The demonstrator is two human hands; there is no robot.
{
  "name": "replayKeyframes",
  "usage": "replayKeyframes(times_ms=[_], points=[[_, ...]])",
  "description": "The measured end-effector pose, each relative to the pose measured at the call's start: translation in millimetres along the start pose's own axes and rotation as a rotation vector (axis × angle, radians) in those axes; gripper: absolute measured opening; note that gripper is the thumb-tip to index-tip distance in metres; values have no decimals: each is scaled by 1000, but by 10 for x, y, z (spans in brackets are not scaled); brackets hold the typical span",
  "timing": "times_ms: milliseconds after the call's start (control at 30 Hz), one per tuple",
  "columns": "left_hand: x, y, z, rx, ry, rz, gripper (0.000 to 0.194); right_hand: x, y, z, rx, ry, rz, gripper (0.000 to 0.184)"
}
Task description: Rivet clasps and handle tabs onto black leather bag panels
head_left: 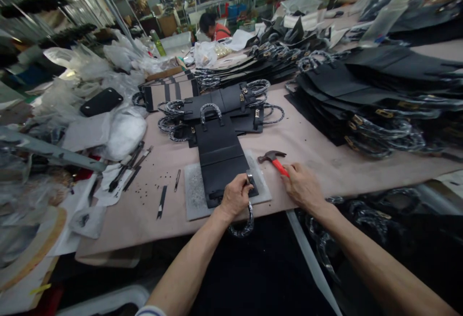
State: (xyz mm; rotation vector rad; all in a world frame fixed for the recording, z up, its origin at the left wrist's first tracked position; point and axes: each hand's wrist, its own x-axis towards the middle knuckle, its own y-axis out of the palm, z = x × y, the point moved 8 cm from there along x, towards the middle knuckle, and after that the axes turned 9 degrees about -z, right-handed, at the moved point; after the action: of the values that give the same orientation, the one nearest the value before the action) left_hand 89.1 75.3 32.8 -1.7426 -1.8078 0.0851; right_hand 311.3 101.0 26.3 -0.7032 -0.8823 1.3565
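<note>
A flat black leather bag piece (221, 157) with wrapped handles lies lengthwise on a grey pad (193, 191) at the table's near edge. My left hand (236, 196) is closed on the piece's near end, by a small metal fitting (249, 178), with a plastic-wrapped handle (243, 226) hanging below it over the edge. My right hand (302, 186) grips the red handle of a hammer (274, 158) that rests on the table just right of the pad, head pointing left.
More black bag pieces (231, 101) lie behind, and tall stacks (365, 96) fill the right side. Thin metal tools (161, 201) and small black bits lie left of the pad. Plastic bags (123, 130) crowd the left. Another person (213, 25) sits far back.
</note>
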Motion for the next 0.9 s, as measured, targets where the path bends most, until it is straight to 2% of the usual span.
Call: replayKeyframes(times_ms=[100, 167, 267, 333, 433, 500, 600, 700, 767, 900], points=[[10, -26, -40, -13, 30, -8, 19, -82, 35, 560, 148, -360, -89, 34], [0, -20, -42, 4, 26, 1, 18, -213, 180, 811, 257, -464, -78, 35], [-5, -18, 10, 3, -49, -22, 14, -360, 398, 924, 341, -412, -118, 31], [24, -68, 116, -100, -189, -108, 9, -414, 463, 898, 367, -363, -173, 28], [75, -254, 386, -431, -505, -360, 32, -423, 502, 857, 387, -363, -165, 29], [123, -432, 521, -568, -628, -467, 46, -399, 494, 836, 398, -364, -149, 32], [198, -901, 634, -470, -621, -480, 50, -379, 485, 820, 406, -352, -133, 34], [108, -1586, 803, -171, -630, -498, 43, -400, 514, 823, 392, -371, -121, 33], [-4, -2062, 934, 160, -675, -444, 37, -413, 547, 809, 369, -386, -130, 32], [-179, -2868, 1154, 917, -731, -187, 35, -417, 613, 784, 332, -423, -152, 31]])
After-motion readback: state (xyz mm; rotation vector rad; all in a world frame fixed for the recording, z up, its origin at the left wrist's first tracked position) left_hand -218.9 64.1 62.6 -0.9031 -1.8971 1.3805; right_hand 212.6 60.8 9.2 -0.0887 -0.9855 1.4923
